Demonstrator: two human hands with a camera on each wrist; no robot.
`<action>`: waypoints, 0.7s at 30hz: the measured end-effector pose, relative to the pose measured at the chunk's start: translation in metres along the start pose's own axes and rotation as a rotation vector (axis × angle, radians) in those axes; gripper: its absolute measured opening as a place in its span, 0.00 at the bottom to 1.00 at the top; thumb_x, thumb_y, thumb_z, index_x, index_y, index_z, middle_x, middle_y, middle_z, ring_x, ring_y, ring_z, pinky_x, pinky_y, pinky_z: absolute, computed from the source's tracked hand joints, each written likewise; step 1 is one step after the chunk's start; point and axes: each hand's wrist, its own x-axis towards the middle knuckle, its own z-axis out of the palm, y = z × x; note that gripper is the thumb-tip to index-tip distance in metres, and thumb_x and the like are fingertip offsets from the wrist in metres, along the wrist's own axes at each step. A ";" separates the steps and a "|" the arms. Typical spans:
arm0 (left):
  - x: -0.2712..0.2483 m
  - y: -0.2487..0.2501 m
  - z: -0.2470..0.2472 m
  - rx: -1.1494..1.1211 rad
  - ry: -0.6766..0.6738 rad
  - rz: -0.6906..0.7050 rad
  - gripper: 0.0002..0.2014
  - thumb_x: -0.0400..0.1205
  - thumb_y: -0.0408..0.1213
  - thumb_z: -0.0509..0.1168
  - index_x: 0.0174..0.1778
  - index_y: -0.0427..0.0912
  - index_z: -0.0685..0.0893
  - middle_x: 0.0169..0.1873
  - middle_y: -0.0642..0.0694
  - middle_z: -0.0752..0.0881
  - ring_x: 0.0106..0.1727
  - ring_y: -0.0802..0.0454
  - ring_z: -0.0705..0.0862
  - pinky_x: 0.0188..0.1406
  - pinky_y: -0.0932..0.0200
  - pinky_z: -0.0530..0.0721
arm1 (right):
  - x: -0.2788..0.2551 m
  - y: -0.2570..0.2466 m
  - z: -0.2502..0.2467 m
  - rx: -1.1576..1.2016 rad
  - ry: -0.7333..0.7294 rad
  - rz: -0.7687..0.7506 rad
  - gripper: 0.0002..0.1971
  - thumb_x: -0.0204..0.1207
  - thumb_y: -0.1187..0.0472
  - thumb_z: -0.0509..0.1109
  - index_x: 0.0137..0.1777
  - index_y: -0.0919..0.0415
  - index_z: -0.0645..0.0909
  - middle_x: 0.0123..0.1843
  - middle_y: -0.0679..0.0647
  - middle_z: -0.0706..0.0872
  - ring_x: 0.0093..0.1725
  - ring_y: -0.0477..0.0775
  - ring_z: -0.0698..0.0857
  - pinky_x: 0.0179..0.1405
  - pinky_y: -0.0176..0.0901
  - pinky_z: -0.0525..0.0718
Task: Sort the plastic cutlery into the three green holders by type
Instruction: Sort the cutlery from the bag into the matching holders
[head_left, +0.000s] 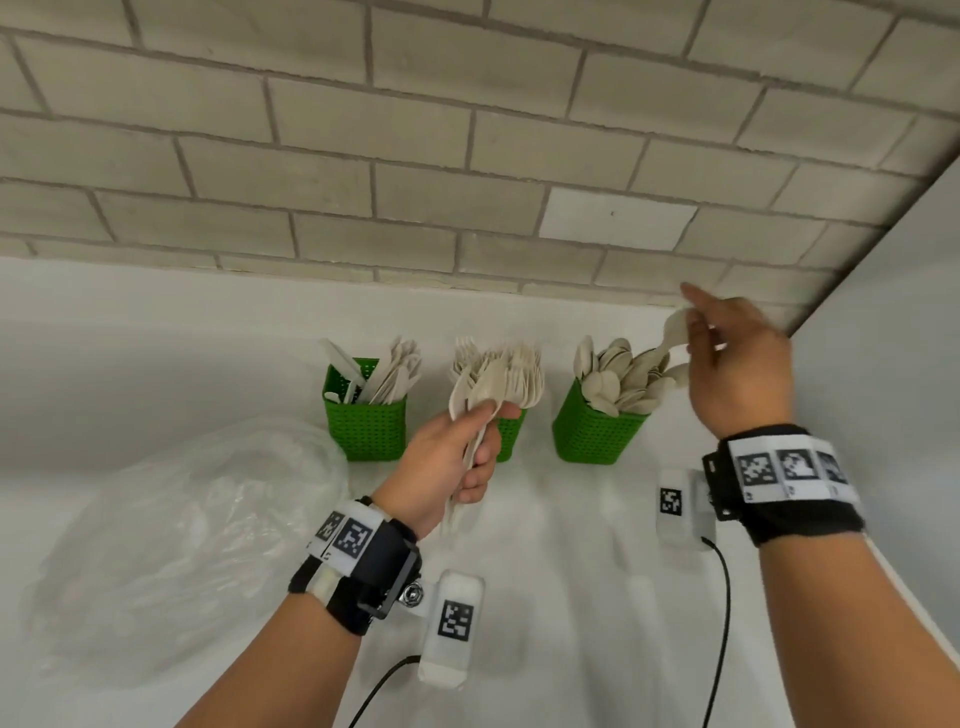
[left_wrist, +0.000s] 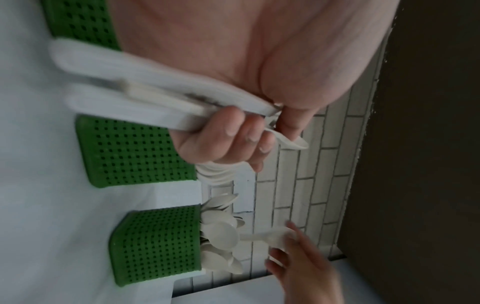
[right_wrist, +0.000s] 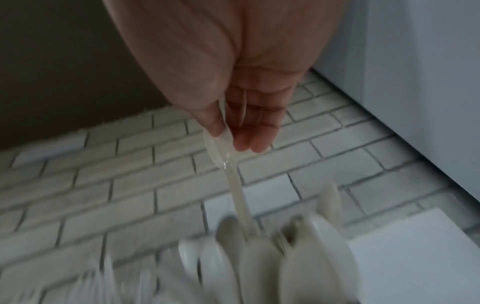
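Just below the right hand (head_left: 737, 358) fingertips, a pale plastic spoon (right_wrist: 221, 148) hung pinched over the spoon-filled green perforated holder (head_left: 592, 431); the left hand (head_left: 447, 467) gripped a waiting bundle of pale cutlery (head_left: 480, 395).

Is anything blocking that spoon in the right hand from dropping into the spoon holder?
Nothing visible blocks it. The right hand pinches the spoon directly above the right-most holder; only the spoons already standing there crowd the opening.

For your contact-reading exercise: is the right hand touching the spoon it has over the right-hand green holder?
Touching. The right wrist view shows the right hand pinching the spoon by its bowl between thumb and fingers, the handle pointing down toward the holder's spoons.
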 end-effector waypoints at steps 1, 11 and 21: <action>0.002 0.001 0.004 0.019 0.002 0.008 0.15 0.88 0.43 0.55 0.59 0.39 0.81 0.24 0.50 0.70 0.18 0.57 0.64 0.16 0.66 0.59 | -0.006 0.004 0.011 -0.069 -0.060 0.002 0.17 0.82 0.66 0.60 0.67 0.60 0.83 0.49 0.63 0.85 0.46 0.63 0.82 0.50 0.49 0.77; 0.001 0.004 0.013 0.210 0.056 0.112 0.08 0.88 0.40 0.59 0.49 0.39 0.76 0.27 0.50 0.75 0.21 0.57 0.67 0.17 0.64 0.63 | -0.029 -0.070 0.022 0.355 -0.271 0.272 0.07 0.81 0.55 0.65 0.49 0.46 0.85 0.51 0.48 0.86 0.51 0.46 0.84 0.57 0.41 0.80; -0.014 0.001 0.004 0.277 -0.009 0.140 0.30 0.83 0.52 0.60 0.50 0.20 0.77 0.30 0.33 0.72 0.19 0.50 0.66 0.18 0.64 0.64 | -0.033 -0.095 0.019 0.576 -0.399 0.311 0.05 0.77 0.64 0.72 0.45 0.52 0.87 0.40 0.47 0.90 0.37 0.48 0.88 0.37 0.35 0.83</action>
